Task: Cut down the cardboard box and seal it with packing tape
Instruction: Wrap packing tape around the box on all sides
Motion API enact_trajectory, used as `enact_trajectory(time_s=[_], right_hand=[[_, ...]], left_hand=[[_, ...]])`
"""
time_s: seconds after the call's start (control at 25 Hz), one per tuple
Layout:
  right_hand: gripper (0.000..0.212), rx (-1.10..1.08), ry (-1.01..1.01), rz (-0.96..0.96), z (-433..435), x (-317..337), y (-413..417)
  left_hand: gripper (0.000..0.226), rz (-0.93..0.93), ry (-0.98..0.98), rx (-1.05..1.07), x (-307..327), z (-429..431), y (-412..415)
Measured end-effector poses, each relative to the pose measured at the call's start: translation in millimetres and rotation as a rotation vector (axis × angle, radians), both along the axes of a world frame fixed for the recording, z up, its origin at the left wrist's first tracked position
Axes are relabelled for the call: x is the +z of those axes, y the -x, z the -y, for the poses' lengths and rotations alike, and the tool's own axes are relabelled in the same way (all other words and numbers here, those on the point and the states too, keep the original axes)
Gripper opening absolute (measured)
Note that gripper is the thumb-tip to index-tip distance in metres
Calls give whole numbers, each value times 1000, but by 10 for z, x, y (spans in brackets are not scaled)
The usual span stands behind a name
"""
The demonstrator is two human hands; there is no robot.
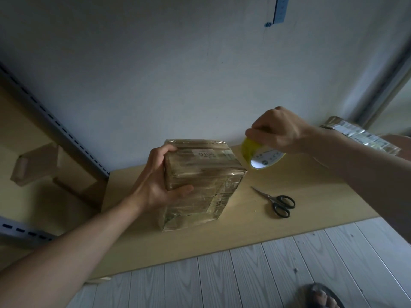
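A brown cardboard box (200,174) wrapped in glossy packing tape stands on the wooden tabletop (300,185). My left hand (160,181) grips its left upper edge, fingers over the top and thumb on the near face. To the box's right, my right hand (275,128) holds a yellow roll of packing tape (260,155) from above, just over the table and close to the box's top right corner. Black-handled scissors (277,201) lie closed on the table, right of the box.
Another taped package (360,135) lies at the back right against the wall. A metal rack upright (53,121) and cardboard pieces (37,165) stand to the left. The table's front edge borders a pale plank floor (244,274), with a foot in a sandal (320,296) below.
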State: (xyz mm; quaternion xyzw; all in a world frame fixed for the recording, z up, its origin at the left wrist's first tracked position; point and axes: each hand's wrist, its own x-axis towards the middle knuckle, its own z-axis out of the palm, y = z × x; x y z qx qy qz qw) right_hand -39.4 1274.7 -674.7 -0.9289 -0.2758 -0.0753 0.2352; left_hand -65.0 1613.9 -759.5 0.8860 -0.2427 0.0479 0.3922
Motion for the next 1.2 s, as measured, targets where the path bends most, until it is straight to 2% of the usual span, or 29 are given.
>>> enact_trajectory(time_s=[0.16,0.4,0.52,0.88,1.08,1.2], right_hand=[[55,-15,45,-29,41,-239,-7],[52,-1,0,-50,-57,-482,83],[54,-13,43,-41,-61,-472,105],[48,-139,255,177,-164,-608,320],[46,-156,224,192,-186,-765,290],[45,-117,116,157,-212,-860,264]], left_hand=[[98,11,-2,-23,-59,-88,-16],[92,52,4,-59,-146,-179,-20],[90,61,15,-53,-144,-177,-8],[92,31,28,-76,-146,-194,-5],[95,25,41,-83,-163,-199,6],[95,-14,61,-62,-172,-237,-17]])
